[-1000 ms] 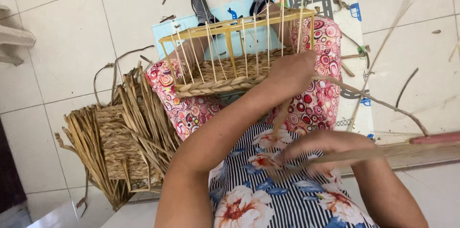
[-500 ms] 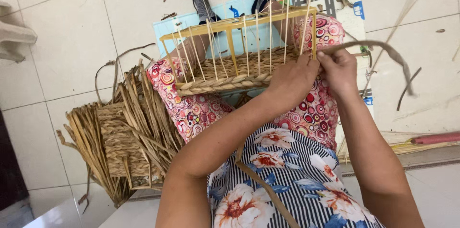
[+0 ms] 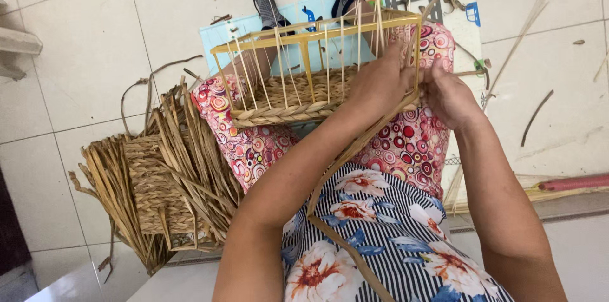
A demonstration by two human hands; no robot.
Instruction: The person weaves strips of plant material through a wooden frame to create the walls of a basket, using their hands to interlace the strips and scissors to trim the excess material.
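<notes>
Left hand: the left hand (image 3: 379, 80) sits at upper centre of the frame, fingers curled against the right end of the basket, seemingly pinching a strand there; the fingertips are hidden
Right hand: the right hand (image 3: 448, 94) is just beside it, fingers closed on the same strand at the frame's corner post
Basket: the basket (image 3: 298, 96) rests on the person's lap, upper centre, a yellow wire frame with thin upright stakes
Strand: a long flat strand (image 3: 346, 156) runs from the hands down across the lap to the lower centre
Done: the base and a few low rows of the wall look woven, a braided band along the near edge
Left: most of the stakes stand bare above that band, so the bulk of the wall appears unwoven
Spare fibre: a heap (image 3: 152, 181) of dried strands with a woven piece lies on the floor at left, well apart from the hands
Stick: a red stick (image 3: 574, 183) lies at right
</notes>
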